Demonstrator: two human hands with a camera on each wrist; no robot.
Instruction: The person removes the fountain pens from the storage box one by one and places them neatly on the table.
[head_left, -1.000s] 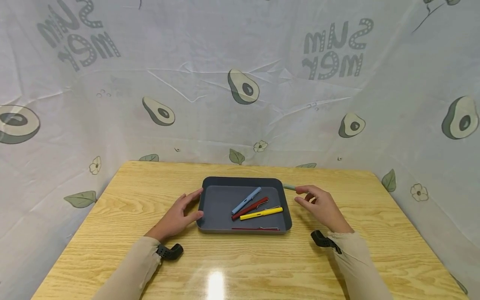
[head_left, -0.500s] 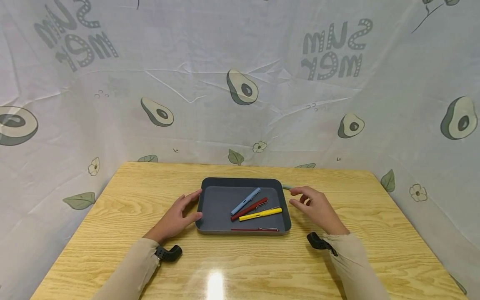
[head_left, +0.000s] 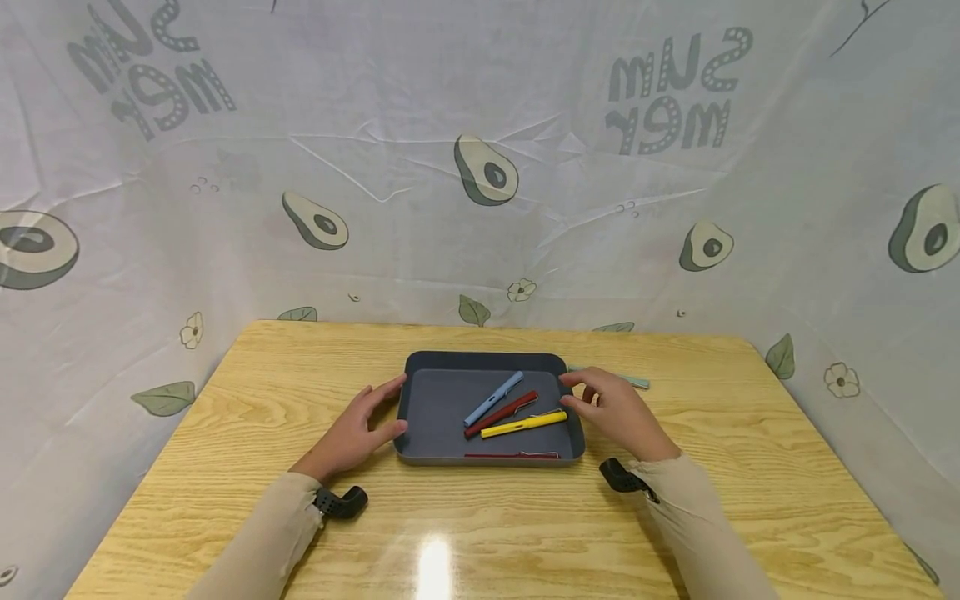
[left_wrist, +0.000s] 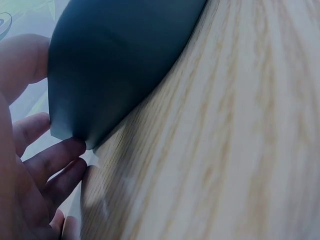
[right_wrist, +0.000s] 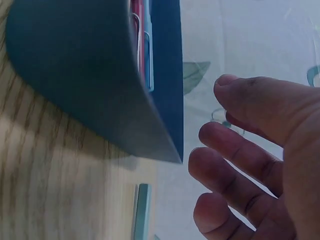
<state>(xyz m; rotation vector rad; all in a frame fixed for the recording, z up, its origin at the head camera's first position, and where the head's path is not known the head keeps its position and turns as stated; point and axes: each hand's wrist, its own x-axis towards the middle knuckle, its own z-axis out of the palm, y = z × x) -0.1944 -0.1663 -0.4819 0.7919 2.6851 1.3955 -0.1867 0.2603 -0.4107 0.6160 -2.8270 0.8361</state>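
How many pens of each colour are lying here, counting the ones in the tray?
Blue pen: 1
Yellow pen: 1
Red pens: 2
Pale green pen, partly hidden behind the right hand: 1
Total: 5 pens

The tray (head_left: 435,412) is plain dark grey. Its pens, far to near: blue pen (head_left: 493,399), red pen (head_left: 497,417), yellow pen (head_left: 523,424), dark red pen (head_left: 495,456). Far right, a pale green pen (head_left: 639,382). The table (head_left: 517,533) is yellowish with brown grain; sleeves (head_left: 251,537) beige; wrist mounts (head_left: 341,502) black. The whitish cloth (head_left: 390,75) bears cream-and-green avocados (head_left: 474,177), green leaves (head_left: 474,310), off-white flowers (head_left: 192,330) and grey, dotted lettering (head_left: 663,125).
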